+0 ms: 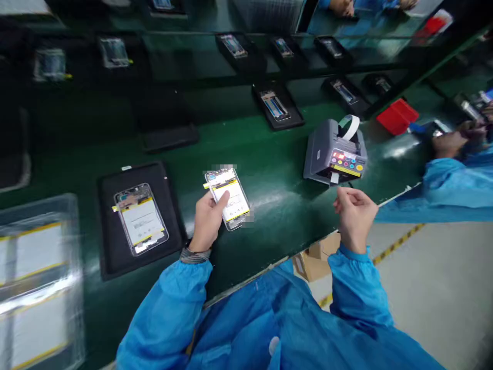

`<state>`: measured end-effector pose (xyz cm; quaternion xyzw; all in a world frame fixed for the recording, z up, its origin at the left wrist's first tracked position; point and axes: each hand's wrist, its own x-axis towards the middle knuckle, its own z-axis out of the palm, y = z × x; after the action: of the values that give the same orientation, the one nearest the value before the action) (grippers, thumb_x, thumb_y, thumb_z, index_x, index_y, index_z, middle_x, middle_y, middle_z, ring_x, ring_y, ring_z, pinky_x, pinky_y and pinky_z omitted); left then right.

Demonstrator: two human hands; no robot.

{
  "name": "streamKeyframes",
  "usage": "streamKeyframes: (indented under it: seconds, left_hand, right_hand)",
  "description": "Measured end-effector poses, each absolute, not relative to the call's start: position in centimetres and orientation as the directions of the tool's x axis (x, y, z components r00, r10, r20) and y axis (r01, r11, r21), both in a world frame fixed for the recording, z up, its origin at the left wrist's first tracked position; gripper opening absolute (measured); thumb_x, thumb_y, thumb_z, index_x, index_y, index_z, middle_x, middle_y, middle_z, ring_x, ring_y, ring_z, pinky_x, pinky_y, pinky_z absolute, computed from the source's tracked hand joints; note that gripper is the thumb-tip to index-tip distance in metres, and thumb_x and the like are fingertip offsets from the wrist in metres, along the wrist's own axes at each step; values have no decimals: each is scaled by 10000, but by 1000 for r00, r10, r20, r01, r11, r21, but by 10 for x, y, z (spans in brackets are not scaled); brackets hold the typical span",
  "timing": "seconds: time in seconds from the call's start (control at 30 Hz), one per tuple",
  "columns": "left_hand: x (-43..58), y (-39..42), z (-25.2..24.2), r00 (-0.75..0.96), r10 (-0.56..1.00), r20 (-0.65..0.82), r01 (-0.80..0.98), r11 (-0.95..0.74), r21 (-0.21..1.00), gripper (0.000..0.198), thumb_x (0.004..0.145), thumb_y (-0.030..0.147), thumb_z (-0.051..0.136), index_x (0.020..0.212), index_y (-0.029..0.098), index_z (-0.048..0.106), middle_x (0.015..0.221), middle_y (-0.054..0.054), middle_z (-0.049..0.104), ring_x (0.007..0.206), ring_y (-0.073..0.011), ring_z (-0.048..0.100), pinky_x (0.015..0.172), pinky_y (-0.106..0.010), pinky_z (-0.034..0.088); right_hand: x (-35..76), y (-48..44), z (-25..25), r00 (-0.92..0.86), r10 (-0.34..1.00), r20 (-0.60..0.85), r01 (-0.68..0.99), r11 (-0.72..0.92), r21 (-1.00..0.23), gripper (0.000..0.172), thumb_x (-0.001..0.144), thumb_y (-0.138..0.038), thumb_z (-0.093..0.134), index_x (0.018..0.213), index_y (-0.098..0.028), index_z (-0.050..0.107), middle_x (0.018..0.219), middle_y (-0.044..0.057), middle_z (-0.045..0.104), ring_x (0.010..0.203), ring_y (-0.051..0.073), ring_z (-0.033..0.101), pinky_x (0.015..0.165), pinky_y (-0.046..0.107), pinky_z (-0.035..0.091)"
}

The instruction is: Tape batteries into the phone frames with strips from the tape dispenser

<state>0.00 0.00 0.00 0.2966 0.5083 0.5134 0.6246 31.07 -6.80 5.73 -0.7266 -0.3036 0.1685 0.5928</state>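
Observation:
My left hand (208,221) grips a phone frame (231,198) fitted with a white-and-yellow labelled battery, holding it just above the green workbench (269,154). Some of the frame's edges are blurred. To its left, a similar phone frame (140,221) lies flat on a black tray (110,241). My right hand (356,218) hangs loosely curled near the bench's front edge, with nothing visible in it. It is nearest a grey electric tape dispenser (334,154), slightly beyond and to the left, with a white tape loop on top.
Several black trays with phone frames (277,105) stand along the bench's far side. A clear stack of packed items (38,288) sits at lower left. A red object (397,115) lies at right, beside a co-worker's hand (454,141) and blue sleeve (454,185). A cardboard box (316,259) sits below the bench.

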Motion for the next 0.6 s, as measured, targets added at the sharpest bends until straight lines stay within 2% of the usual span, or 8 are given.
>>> streamKeyframes:
  seconds: [0.1, 0.23, 0.4, 0.6]
  left_hand:
    - [-2, -1, -1, -37, 941, -335, -332, 305, 893, 552, 694, 452, 913, 1106, 125, 747, 1082, -116, 784, 939, -280, 756, 862, -412, 611]
    - [-2, -1, 1, -15, 943, -333, -323, 311, 894, 588, 668, 471, 922, 1108, 123, 744, 1095, -123, 781, 967, -295, 751, 874, -421, 606]
    - [-2, -1, 1, 12, 947, -320, -326, 306, 894, 608, 653, 494, 924, 1095, 119, 741, 1089, -135, 780, 968, -311, 751, 866, -435, 605]
    - [-1, -1, -3, 24, 960, -278, -339, 269, 901, 622, 661, 535, 907, 1086, 117, 732, 1109, -148, 777, 974, -311, 752, 884, -447, 597]
  right_hand:
    - [325, -56, 62, 730, 683, -31, 86, -137, -987, 309, 711, -387, 856, 707, -130, 686, 526, -1, 605, 392, 64, 471, 383, 171, 336]
    - [331, -44, 65, 715, 689, -121, -34, -138, -990, 372, 697, -423, 880, 651, -143, 640, 526, 7, 604, 370, 77, 486, 354, 183, 339]
    - [330, -37, 65, 752, 649, -112, -2, -168, -986, 266, 719, -267, 833, 596, -149, 629, 502, -2, 589, 360, 74, 476, 345, 181, 323]
    - [325, -36, 68, 779, 627, -28, 59, -118, -991, 145, 714, -99, 733, 608, -141, 643, 417, -45, 458, 344, 81, 406, 360, 219, 308]
